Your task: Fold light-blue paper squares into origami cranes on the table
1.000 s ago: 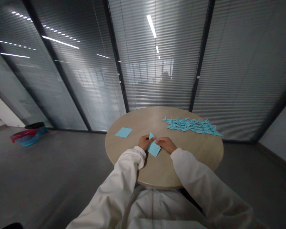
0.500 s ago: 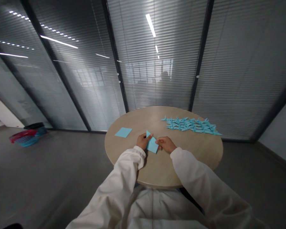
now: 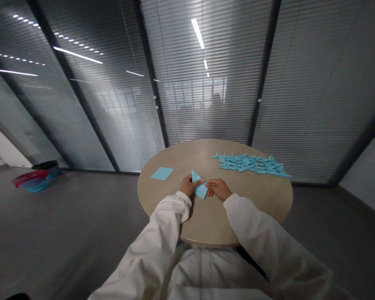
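Note:
Between my two hands is a partly folded sheet of light blue origami paper (image 3: 201, 191), one pointed corner aimed away from me. My left hand (image 3: 188, 185) grips its left side, the thumb lying across the top. My right hand (image 3: 218, 189) pinches the right edge, fingertips close to the left thumb. The fingers beneath the paper are partly hidden. Further left lies a flat stack or sheet of blue paper (image 3: 162, 173); which of the two I cannot tell. At the back right, rows of folded blue paper cranes (image 3: 251, 163) sit close together.
Everything rests on a round wooden table (image 3: 212, 227) in front of my lap. Behind it rises a glass partition with blinds (image 3: 206, 112). On the floor at far left stand a blue and red basket (image 3: 34, 181) and a dark-rimmed bin (image 3: 48, 168).
My left thumb has slid right across the paper toward my right fingertips. The paper's near part looks slightly turned and narrower. The cranes and the other paper have stayed put.

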### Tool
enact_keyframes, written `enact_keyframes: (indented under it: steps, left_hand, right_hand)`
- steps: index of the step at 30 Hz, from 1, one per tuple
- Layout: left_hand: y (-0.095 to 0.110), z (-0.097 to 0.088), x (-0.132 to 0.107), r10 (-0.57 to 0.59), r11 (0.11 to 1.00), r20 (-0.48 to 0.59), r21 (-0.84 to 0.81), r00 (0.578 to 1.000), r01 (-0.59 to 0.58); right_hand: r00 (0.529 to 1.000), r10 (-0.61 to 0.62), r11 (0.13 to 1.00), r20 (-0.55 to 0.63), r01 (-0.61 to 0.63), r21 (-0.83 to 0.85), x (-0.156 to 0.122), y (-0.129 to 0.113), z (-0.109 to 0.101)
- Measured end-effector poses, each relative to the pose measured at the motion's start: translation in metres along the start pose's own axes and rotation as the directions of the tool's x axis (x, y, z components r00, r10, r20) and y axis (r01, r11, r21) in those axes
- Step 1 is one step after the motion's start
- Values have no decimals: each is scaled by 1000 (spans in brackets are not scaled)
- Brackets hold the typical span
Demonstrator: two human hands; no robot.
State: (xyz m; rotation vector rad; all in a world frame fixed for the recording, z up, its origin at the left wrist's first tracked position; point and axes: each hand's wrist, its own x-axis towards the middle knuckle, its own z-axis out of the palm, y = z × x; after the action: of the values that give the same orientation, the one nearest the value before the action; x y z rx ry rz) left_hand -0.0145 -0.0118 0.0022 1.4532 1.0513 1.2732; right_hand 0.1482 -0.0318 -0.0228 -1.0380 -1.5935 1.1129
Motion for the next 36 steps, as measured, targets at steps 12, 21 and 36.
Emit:
enact_keyframes:
  steps: [12, 21, 36]
  left_hand:
    - [3, 3, -3, -112, 983, -58, -154, 992, 102]
    - [-5, -2, 2, -79, 971, -84, -231, 993, 58]
    - [-3, -1, 3, -45, 925, -154, -380, 987, -17]
  right_hand:
    - [1000, 0, 1000, -26, 1, 30, -2, -4, 2]
    - [1000, 9, 999, -17, -9, 50, -4, -8, 3]
    - [999, 39, 997, 27, -41, 70, -3, -6, 4]
